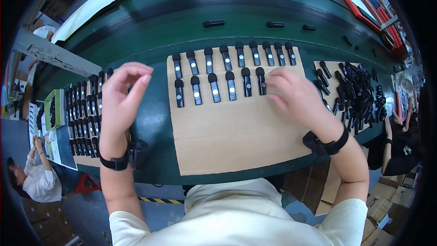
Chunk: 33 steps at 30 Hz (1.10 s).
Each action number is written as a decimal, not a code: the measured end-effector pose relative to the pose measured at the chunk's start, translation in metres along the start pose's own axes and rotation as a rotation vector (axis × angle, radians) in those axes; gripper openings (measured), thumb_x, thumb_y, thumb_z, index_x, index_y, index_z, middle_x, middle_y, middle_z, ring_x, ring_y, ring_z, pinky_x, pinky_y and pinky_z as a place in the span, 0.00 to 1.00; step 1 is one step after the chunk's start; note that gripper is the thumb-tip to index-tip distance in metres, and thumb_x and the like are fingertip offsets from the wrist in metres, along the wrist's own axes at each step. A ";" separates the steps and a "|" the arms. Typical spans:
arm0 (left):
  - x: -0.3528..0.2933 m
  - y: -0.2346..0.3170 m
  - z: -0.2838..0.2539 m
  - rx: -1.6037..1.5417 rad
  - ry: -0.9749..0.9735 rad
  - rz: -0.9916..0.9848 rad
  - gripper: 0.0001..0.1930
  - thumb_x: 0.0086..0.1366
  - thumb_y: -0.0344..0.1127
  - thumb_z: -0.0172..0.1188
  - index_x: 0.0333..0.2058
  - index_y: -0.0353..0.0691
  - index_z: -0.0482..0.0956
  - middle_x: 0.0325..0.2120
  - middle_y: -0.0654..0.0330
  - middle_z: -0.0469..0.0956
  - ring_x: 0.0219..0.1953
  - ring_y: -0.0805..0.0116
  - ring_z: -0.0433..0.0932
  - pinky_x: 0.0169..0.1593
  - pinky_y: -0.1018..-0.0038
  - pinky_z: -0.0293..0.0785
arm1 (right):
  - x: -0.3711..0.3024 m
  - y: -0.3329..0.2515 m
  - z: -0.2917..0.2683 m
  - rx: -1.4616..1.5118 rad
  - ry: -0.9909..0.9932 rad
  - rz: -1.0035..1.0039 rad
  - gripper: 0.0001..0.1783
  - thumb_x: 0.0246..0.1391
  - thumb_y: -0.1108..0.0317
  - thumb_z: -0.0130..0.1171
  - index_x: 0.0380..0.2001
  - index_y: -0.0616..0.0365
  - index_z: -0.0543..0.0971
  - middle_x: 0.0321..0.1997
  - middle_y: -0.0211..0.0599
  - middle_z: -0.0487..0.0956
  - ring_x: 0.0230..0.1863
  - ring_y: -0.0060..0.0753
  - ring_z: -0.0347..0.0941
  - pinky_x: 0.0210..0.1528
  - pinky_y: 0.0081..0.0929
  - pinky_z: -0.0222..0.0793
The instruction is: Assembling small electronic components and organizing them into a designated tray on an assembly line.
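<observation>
Small black clip-on microphones with foam tops lie in two rows on a brown cardboard sheet point(241, 136) in front of me. Most bear a pale round spot on the body. My right hand point(296, 93) is over the sheet's right part, its fingertips just beside the last microphone point(261, 81) of the nearer row. Thumb and fingers stand apart there, and I see nothing between them. To the left of the sheet, my left hand point(123, 98) hovers above the green table point(152, 132). Its fingers are curved, with a gap to the thumb, and it holds nothing.
A heap of black microphones point(357, 86) lies on cardboard at the right. Several more rows point(84, 118) fill another sheet at the left, near a green tray point(53, 109). A few single microphones point(214, 23) lie farther back. A metal post point(59, 54) stands far left; co-workers sit at both sides.
</observation>
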State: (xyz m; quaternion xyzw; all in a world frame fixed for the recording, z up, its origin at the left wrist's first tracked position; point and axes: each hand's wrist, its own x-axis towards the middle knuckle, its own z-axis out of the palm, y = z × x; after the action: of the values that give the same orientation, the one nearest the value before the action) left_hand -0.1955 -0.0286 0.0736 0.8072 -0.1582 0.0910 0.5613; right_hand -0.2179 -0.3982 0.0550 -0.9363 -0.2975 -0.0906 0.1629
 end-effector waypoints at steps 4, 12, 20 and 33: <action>0.048 -0.026 -0.006 0.063 -0.028 -0.046 0.05 0.64 0.27 0.61 0.36 0.31 0.79 0.33 0.63 0.80 0.35 0.80 0.75 0.41 0.82 0.71 | 0.004 0.051 -0.036 0.020 -0.079 0.006 0.15 0.47 0.75 0.65 0.40 0.60 0.75 0.48 0.41 0.75 0.48 0.48 0.74 0.51 0.36 0.72; 0.151 -0.084 0.017 0.431 -0.196 -0.068 0.08 0.62 0.32 0.63 0.36 0.33 0.79 0.27 0.61 0.80 0.32 0.75 0.77 0.40 0.78 0.74 | 0.065 0.179 -0.045 -0.186 -0.173 0.146 0.15 0.50 0.74 0.62 0.43 0.61 0.75 0.47 0.43 0.75 0.50 0.52 0.73 0.53 0.37 0.71; 0.198 -0.126 0.057 0.527 -0.443 -0.065 0.14 0.57 0.33 0.69 0.40 0.34 0.79 0.30 0.60 0.78 0.34 0.72 0.75 0.43 0.75 0.75 | 0.134 0.217 0.016 -0.164 -0.204 -0.042 0.15 0.50 0.71 0.65 0.41 0.60 0.75 0.46 0.43 0.75 0.51 0.52 0.72 0.52 0.40 0.70; 0.179 -0.125 0.037 0.385 -0.309 -0.240 0.13 0.58 0.31 0.68 0.41 0.34 0.79 0.28 0.64 0.79 0.32 0.75 0.76 0.40 0.77 0.74 | 0.106 0.220 -0.018 0.428 -0.183 0.439 0.14 0.50 0.77 0.64 0.41 0.62 0.76 0.39 0.29 0.74 0.41 0.19 0.70 0.46 0.20 0.70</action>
State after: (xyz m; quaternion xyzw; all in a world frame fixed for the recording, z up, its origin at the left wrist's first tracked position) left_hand 0.0153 -0.0512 0.0091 0.9163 -0.1249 -0.0719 0.3736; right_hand -0.0047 -0.5186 0.0442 -0.9269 -0.1140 0.0961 0.3444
